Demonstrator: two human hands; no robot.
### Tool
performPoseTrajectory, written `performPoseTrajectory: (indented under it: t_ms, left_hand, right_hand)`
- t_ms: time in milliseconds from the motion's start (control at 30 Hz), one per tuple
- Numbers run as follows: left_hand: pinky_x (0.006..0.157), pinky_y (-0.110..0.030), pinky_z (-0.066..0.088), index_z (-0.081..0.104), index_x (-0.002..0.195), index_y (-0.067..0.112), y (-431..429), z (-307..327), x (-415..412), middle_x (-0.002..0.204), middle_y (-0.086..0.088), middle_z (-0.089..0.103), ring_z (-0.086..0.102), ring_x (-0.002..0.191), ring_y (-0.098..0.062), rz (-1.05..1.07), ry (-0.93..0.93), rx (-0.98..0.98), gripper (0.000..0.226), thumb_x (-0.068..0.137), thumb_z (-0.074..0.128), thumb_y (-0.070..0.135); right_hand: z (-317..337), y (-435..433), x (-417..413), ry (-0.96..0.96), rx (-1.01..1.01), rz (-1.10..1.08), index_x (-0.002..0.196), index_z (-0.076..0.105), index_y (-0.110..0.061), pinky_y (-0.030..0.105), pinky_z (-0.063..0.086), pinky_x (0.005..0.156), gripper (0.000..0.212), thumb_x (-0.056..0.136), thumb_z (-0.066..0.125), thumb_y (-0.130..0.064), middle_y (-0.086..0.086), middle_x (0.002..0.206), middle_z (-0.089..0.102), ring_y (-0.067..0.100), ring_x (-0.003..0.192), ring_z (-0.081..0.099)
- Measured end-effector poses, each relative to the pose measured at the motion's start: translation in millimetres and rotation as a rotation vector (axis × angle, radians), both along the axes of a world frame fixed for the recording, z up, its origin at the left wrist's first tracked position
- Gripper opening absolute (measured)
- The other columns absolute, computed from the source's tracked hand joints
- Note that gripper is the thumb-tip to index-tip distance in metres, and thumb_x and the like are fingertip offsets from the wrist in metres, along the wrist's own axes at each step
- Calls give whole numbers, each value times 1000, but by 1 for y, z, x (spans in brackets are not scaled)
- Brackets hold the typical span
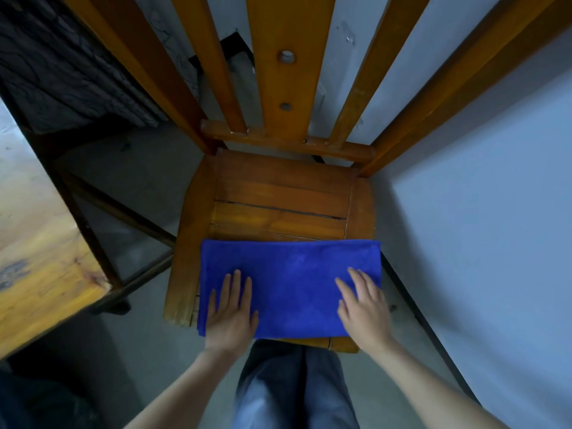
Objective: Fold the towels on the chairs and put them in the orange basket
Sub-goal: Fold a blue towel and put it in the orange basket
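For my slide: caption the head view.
A folded blue towel on a wooden chair, left hand and right hand pressing it flat.

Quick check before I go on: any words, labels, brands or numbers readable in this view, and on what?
None can be read.
blue towel: no tag or print shows.
wooden chair: no label or number shows.
wall behind the chair back: faint dark marks, too blurred to read as text.

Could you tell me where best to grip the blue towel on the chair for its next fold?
I would pinch the towel at its right short end, coming from the right with the right hand. It lies flat as a wide rectangle, and that end reaches the chair seat's side edge, so fingers could slip under.
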State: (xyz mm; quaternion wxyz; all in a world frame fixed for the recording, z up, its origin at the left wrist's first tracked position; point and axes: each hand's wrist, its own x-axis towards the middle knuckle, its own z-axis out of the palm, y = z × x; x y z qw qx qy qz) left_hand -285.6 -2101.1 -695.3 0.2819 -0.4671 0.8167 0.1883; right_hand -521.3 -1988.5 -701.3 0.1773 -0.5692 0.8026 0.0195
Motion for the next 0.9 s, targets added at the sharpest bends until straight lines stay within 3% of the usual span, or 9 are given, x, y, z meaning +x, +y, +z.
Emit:
performPoseTrajectory:
  t_ms: [67,133,233,333,467,533,600,733,900]
  left_hand:
    - [98,-51,40,49,131,6,1,-6,4,134,-18,52,45,124,-36,3,-63,47,74,70,71,42]
    - [94,-55,43,51,132,8,-1,-5,2,140,-16,46,48,125,-38,8,-96,80,84,61,82,39]
    - [113,-50,17,14,149,15,-5,5,1,157,-11,4,11,144,-33,3,-108,81,78,88,55,42]
    - [116,-45,-1,-11,148,19,-3,13,1,155,-9,-21,-15,144,-29,17,-175,107,73,96,33,45]
    - [116,-46,-2,-11,148,18,6,19,3,154,-12,-21,-14,144,-32,89,-137,124,75,95,36,47]
    - [116,-45,-2,-14,147,19,9,19,5,154,-13,-22,-14,143,-33,113,-189,135,76,96,33,48]
    - [116,-45,1,-15,147,20,10,19,8,154,-13,-22,-14,143,-33,135,-209,146,76,95,32,49]
    - [116,-47,4,-12,148,24,13,17,14,156,-7,-19,-11,143,-33,89,-196,180,74,95,32,50]
    - [116,-42,13,-4,149,28,14,20,6,157,0,-16,-9,145,-24,73,-83,265,67,96,33,45]
  right_hand:
    - [-2,-10,9,-31,176,16,112,68,-14,46,54,79,50,66,77,-31,18,123,61,37,114,57]
    - [-2,-18,13,-79,290,-13,128,56,-16,49,45,95,63,71,77,-32,18,141,44,39,129,43]
    - [7,-21,13,-102,172,-163,122,60,-11,49,46,93,57,69,80,-22,21,136,48,41,125,46]
    - [8,-11,0,-188,98,-661,131,50,-11,47,45,93,67,72,78,-25,19,139,43,38,128,42]
    - [9,-8,-24,-846,183,-1364,143,30,-9,40,46,89,71,84,68,-20,9,138,45,31,119,51]
    - [7,-3,-32,-893,183,-1339,115,55,1,38,47,76,33,85,64,-8,18,123,59,30,95,60]
    - [3,3,-38,-852,171,-1330,85,58,8,33,42,64,9,82,63,1,34,106,61,24,74,57]
    - [4,11,-54,-807,91,-1314,87,52,23,29,35,57,27,79,62,0,41,96,59,18,66,49]
    - [24,10,-71,-761,49,-1272,74,50,-7,31,37,59,11,84,56,-6,17,79,55,22,64,50]
